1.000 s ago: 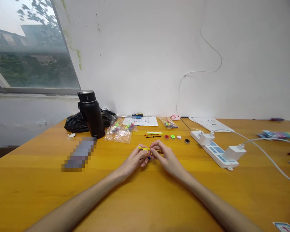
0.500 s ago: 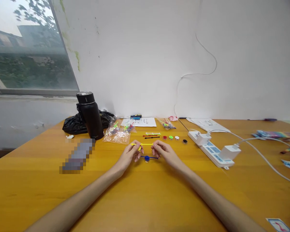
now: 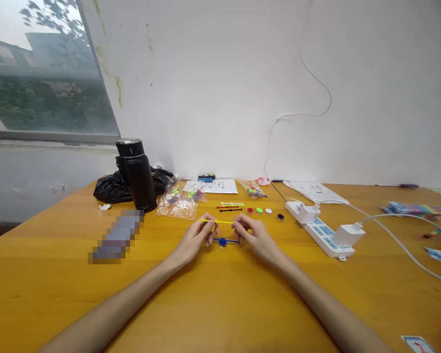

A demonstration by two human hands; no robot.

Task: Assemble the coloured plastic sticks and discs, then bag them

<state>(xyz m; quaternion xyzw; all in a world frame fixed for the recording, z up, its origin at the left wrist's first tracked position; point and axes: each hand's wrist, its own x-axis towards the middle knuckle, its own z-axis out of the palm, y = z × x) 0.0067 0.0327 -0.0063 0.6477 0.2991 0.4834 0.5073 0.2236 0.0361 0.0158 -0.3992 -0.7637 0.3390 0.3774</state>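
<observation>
A slim yellow spinner arrow [image 3: 225, 222] spans the gap between my two hands above the table. My right hand [image 3: 255, 234] is closed in a pinch on its right end. My left hand [image 3: 195, 239] is closed beside the arrow's tip and holds a small yellow round base [image 3: 216, 228], partly hidden by the fingers, under the arrow's middle ring. Whether ring and base are joined, I cannot tell. Just below lies a blue spinner [image 3: 223, 241], its arrow on a round base. Beyond my hands lie several loose arrows [image 3: 231, 210] in white, green, red and black.
Red, green, white and black round bases [image 3: 259, 211] sit in a row. A power strip [image 3: 325, 234] with chargers and cables stands right. A black bottle [image 3: 136, 176], a pixelated flat object [image 3: 117, 236] and plastic bags of parts [image 3: 178, 201] are left. Another person's fingers show at the right edge.
The yellow base in my left hand has shifted slightly right, now beneath the arrow's ring. Both hands stay nearly in place. The view has tilted a little.
</observation>
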